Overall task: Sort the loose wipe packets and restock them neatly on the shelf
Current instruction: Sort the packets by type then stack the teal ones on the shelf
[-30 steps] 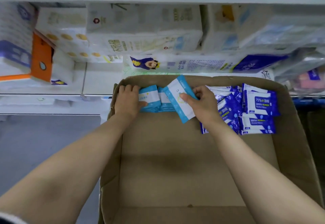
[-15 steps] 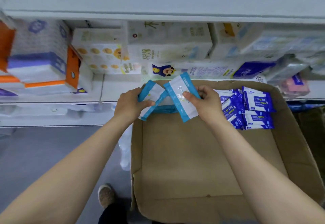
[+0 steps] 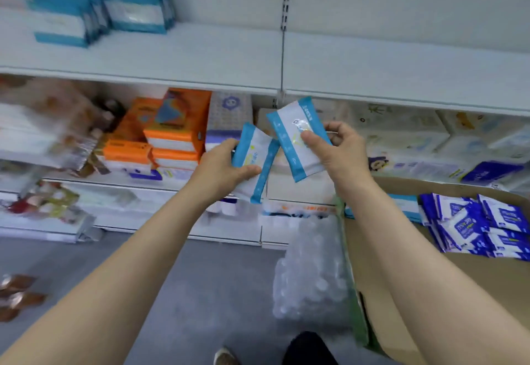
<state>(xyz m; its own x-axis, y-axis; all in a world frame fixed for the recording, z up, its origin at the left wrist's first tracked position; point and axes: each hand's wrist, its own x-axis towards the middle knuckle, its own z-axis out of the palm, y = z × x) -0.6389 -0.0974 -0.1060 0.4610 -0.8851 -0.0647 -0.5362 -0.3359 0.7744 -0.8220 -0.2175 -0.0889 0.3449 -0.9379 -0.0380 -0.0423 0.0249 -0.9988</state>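
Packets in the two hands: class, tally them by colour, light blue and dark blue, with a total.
Light blue: 2 showing, left packet in left hand, right packet in right hand.
Dark blue: 0.
Total: 2.

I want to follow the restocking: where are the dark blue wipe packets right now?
In the head view, the dark blue plastic wipe packets lie piled at the far end of the brown cardboard box at lower right, below the right hand.
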